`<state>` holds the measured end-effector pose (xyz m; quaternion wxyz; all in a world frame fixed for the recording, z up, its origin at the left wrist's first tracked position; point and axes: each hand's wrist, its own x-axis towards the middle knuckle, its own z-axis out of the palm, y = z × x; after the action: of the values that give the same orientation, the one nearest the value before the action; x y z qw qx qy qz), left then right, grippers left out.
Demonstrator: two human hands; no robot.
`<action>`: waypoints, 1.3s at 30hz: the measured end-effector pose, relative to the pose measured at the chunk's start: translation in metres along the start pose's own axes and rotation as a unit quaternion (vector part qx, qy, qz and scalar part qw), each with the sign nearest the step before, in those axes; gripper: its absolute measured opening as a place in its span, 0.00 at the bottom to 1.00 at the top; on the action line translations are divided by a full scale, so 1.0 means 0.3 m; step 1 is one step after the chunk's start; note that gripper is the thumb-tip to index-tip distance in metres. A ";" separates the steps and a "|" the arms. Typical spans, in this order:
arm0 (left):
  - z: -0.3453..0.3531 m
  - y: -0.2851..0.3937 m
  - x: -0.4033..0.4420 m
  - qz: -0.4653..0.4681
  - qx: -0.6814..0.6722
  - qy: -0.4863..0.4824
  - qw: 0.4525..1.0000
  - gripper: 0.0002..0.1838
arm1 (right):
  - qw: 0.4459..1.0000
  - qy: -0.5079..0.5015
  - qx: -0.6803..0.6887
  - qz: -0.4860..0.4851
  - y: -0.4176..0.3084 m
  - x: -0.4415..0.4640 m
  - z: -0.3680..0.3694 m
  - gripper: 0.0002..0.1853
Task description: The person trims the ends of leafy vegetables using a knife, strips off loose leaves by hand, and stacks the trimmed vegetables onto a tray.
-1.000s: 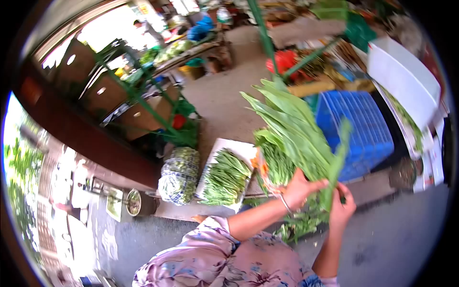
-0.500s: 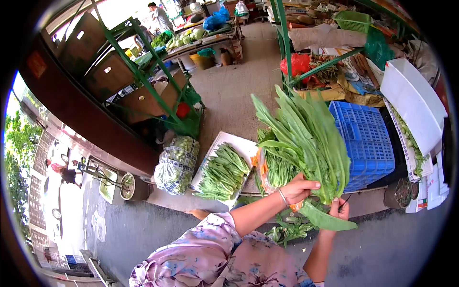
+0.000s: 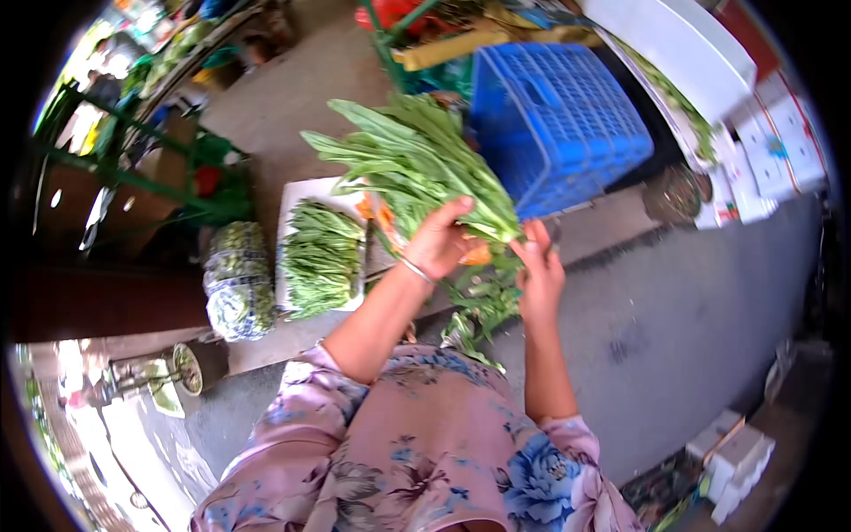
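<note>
My left hand (image 3: 439,241) is closed around the lower part of a bunch of long-leaf lettuce (image 3: 425,164), its leaves pointing away and to the left. At the pale stem end, the fingers of my right hand (image 3: 542,275) are bent and touch the base. A small dark, blade-like piece, seemingly a small knife (image 3: 556,233), sticks out beside these fingers; its handle is hidden. Below the hands, loose leaves (image 3: 483,310) lie in a heap on the ground. More bundled greens (image 3: 324,257) rest on a white tray (image 3: 295,197) to the left.
A blue plastic crate (image 3: 567,133) lies just beyond my right hand. Left of the tray sits a wrapped bundle of vegetables (image 3: 239,279). White foam boxes (image 3: 780,137) and a dark pot (image 3: 675,193) stand at right. Green metal racks (image 3: 124,182) rise at far left.
The view has swung down and to the right. The single large leaf that hung at my right hand is no longer there. Both hands remain at the stem end of the bunch.
</note>
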<state>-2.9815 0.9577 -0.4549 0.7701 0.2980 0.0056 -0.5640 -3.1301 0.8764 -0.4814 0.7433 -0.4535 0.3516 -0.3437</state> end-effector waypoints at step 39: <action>0.020 -0.090 0.012 0.006 -0.091 0.061 0.994 0.24 | 0.986 -0.118 -0.041 -0.113 0.015 -0.085 0.022 0.34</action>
<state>-3.0056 0.9469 -0.4634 0.7957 0.2609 0.1023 -0.5370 -3.1368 0.9021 -0.4778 0.7169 -0.5579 0.2212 -0.3549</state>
